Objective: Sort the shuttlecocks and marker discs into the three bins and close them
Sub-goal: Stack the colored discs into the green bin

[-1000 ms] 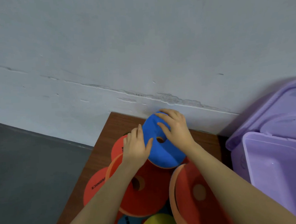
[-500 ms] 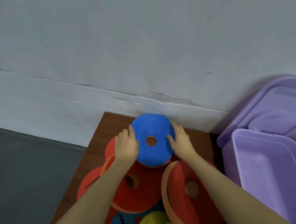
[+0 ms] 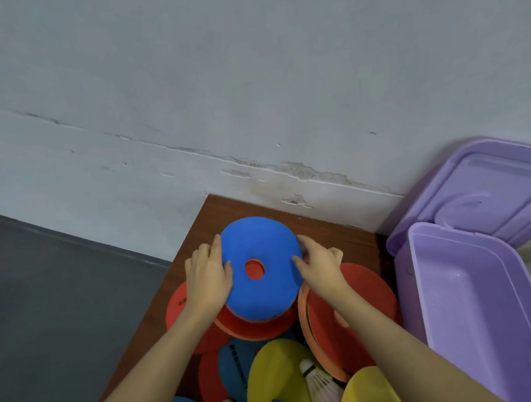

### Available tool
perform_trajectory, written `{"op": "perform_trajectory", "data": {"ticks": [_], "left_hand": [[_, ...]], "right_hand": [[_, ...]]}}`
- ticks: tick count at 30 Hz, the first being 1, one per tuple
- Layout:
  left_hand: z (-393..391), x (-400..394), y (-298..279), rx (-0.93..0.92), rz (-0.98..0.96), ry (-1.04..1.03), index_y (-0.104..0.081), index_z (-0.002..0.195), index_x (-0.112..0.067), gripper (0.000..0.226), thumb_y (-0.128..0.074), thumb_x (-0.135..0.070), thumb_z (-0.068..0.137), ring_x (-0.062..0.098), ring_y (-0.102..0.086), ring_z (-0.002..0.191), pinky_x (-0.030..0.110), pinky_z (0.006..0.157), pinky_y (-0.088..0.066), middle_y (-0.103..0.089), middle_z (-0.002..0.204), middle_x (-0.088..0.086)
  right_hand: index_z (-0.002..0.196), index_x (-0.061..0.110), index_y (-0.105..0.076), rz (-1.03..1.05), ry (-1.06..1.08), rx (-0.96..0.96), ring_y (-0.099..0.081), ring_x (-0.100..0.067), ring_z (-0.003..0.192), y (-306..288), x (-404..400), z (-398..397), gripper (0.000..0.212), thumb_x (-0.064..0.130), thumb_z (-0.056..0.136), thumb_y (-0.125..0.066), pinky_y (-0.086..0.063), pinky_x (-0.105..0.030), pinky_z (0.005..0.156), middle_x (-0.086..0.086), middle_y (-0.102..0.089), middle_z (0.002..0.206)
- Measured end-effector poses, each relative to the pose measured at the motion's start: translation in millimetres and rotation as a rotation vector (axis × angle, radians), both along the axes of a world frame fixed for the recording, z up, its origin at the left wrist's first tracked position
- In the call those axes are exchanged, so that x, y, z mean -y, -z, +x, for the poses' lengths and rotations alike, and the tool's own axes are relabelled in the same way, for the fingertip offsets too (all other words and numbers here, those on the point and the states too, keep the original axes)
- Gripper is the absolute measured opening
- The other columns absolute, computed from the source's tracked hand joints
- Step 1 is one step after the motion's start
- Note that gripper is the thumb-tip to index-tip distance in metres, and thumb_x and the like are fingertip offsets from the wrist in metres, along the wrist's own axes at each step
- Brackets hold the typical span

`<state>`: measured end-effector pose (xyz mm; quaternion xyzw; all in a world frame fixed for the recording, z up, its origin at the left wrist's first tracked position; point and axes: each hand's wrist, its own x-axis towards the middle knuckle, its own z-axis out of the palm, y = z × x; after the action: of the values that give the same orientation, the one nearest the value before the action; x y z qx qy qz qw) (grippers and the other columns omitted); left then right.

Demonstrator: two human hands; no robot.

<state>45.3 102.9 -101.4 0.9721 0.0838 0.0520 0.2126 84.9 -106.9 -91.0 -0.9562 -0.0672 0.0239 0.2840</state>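
Both hands clamped on one blue marker disc (image 3: 262, 269), left hand (image 3: 208, 277) at its nine o'clock edge, right hand (image 3: 319, 267) at three o'clock, disc atop red discs (image 3: 256, 324) on brown table (image 3: 337, 230), open purple bin (image 3: 469, 297) at three o'clock, shuttlecock (image 3: 320, 382) at six o'clock among yellow discs (image 3: 276, 377).

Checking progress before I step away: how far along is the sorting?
Barely begun. The one visible purple plastic bin is open, with nothing seen inside. The left hand and right hand hold a blue foam marker disc over the red discs. Yellow discs and white shuttlecocks remain on the wooden table.
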Motion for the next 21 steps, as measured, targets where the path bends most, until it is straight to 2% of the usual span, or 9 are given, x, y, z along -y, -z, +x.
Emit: {"op": "perform_trajectory", "data": {"ticks": [2, 4, 8, 12, 15, 18, 21], "left_hand": [[-13, -6, 8, -0.069, 0.048, -0.017, -0.035, 0.141, -0.006, 0.057, -0.055, -0.020, 0.090, 0.033, -0.048, 0.101, 0.041, 0.087, -0.035, -0.053, 0.111, 0.015], [-26, -13, 15, -0.136, 0.086, -0.058, -0.035, 0.140, -0.008, 0.058, -0.056, -0.023, 0.088, 0.033, -0.045, 0.105, 0.040, 0.087, -0.035, -0.049, 0.115, 0.016], [-47, -22, 30, -0.239, 0.092, -0.107, -0.024, 0.145, -0.010, 0.066, -0.052, -0.034, 0.090, 0.032, -0.042, 0.112, 0.039, 0.092, -0.035, -0.041, 0.127, 0.016], [-48, -19, 40, -0.284, -0.017, -0.061, -0.012, 0.148, -0.012, 0.067, -0.046, -0.033, 0.095, 0.030, -0.043, 0.116, 0.039, 0.096, -0.031, -0.041, 0.129, 0.013], [-43, -15, 38, -0.185, -0.080, -0.006, -0.017, 0.147, -0.011, 0.062, -0.047, -0.027, 0.095, 0.028, -0.045, 0.109, 0.039, 0.096, -0.029, -0.044, 0.120, 0.011], [-38, -13, 35, -0.115, -0.174, 0.024, -0.022, 0.146, -0.010, 0.058, -0.046, -0.025, 0.095, 0.027, -0.047, 0.105, 0.039, 0.098, -0.028, -0.045, 0.115, 0.008], [-38, -16, 37, -0.093, -0.153, 0.027, -0.023, 0.145, -0.008, 0.056, -0.045, -0.021, 0.096, 0.027, -0.049, 0.101, 0.038, 0.096, -0.029, -0.048, 0.113, 0.009]], "right_hand": [[0.121, 0.024, -0.053, -0.101, -0.041, -0.057, -0.053, -0.017, 0.109, 6, -2, -9, 0.033, 0.026, 0.088, -0.052, -0.013, -0.029, 0.077, 0.005, -0.063, 0.108], [0.120, 0.024, -0.055, -0.205, -0.079, -0.084, -0.049, -0.019, 0.115, 13, -4, -15, 0.033, 0.032, 0.088, -0.051, -0.014, -0.031, 0.079, 0.003, -0.059, 0.116], [0.140, 0.025, -0.035, -0.251, -0.059, -0.097, -0.034, -0.021, 0.129, 22, -5, -22, 0.053, 0.041, 0.091, -0.046, -0.014, -0.038, 0.102, -0.001, -0.037, 0.143], [0.145, 0.024, -0.024, -0.294, -0.134, -0.124, -0.031, -0.023, 0.132, 27, -14, -29, 0.060, 0.046, 0.093, -0.043, -0.012, -0.040, 0.104, -0.003, -0.034, 0.147], [0.144, 0.024, -0.027, -0.231, -0.093, -0.104, -0.035, -0.022, 0.128, 30, -22, -34, 0.055, 0.039, 0.094, -0.045, -0.014, -0.037, 0.101, -0.001, -0.042, 0.140], [0.140, 0.024, -0.034, -0.051, 0.008, -0.056, -0.038, -0.019, 0.125, 31, -23, -36, 0.048, 0.031, 0.095, -0.047, -0.013, -0.033, 0.098, 0.000, -0.047, 0.133], [0.137, 0.025, -0.040, -0.034, -0.014, 0.014, -0.038, -0.018, 0.126, 32, -16, -39, 0.053, 0.046, 0.089, -0.043, -0.012, -0.032, 0.098, 0.002, -0.047, 0.134]]}}
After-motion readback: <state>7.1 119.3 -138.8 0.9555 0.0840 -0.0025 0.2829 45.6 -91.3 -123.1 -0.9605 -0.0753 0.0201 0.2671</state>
